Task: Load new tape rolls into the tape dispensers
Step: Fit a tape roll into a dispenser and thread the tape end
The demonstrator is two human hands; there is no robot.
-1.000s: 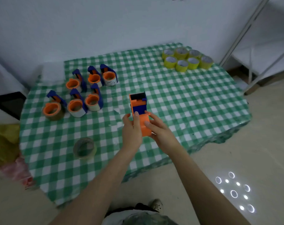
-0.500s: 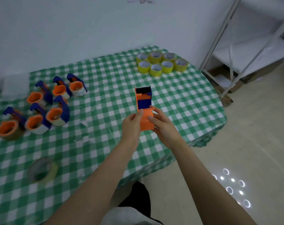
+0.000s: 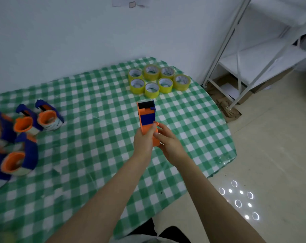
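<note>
An orange and blue tape dispenser (image 3: pixel 146 116) is held above the middle of the green checked table (image 3: pixel 99 106). My left hand (image 3: pixel 143 139) grips its orange lower part from the left, and my right hand (image 3: pixel 168 139) holds it from the right with curled fingers. I see no tape roll in this dispenser. Several yellow tape rolls (image 3: pixel 158 80) lie in a cluster at the far side of the table, beyond the dispenser. Several dispensers with rolls in them (image 3: pixel 24 127) stand at the left.
A white metal shelf rack (image 3: pixel 253 50) stands on the floor at the right, with cardboard under it. The table's right edge (image 3: pixel 231 141) curves close to my right hand. A white wall runs behind the table.
The view has turned right, so the loaded dispensers slid toward the left edge and a loose roll near the front left left the view. Both hands keep hold of the dispenser.
</note>
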